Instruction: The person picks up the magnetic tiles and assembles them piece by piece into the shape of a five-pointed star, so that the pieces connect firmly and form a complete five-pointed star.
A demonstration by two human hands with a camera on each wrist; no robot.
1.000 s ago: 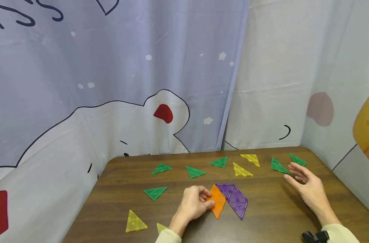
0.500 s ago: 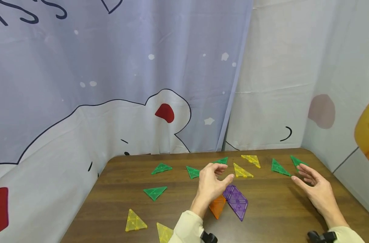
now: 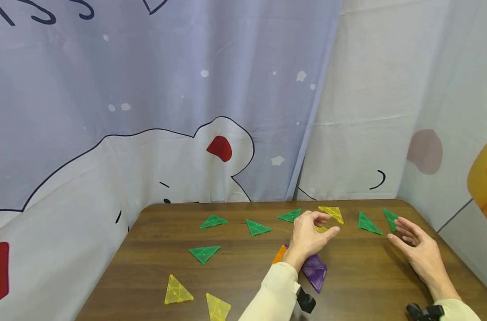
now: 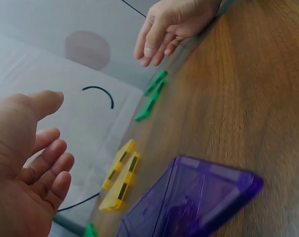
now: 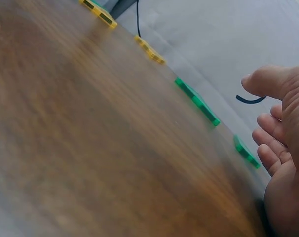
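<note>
My left hand hovers over the middle of the table, thumb and fingers spread apart with nothing between them. Below it lie joined purple magnetic tiles, and an orange tile shows partly behind the wrist. Just beyond the fingers are two yellow triangle tiles, one in plain sight and the other mostly covered by the hand. At the right, my right hand is held with relaxed fingers, holding nothing. Its fingertips overlap a green triangle tile in the head view; another green tile lies to its left.
Several green triangle tiles lie on the wooden table, among them one near the back and one at mid-left. Two yellow triangles, one of them the left-hand tile, lie at the front left. A printed curtain hangs behind the table.
My left hand has let go of the orange tile and moved right and away from me, over the purple tiles toward the yellow triangles. My right hand has shifted slightly right.
</note>
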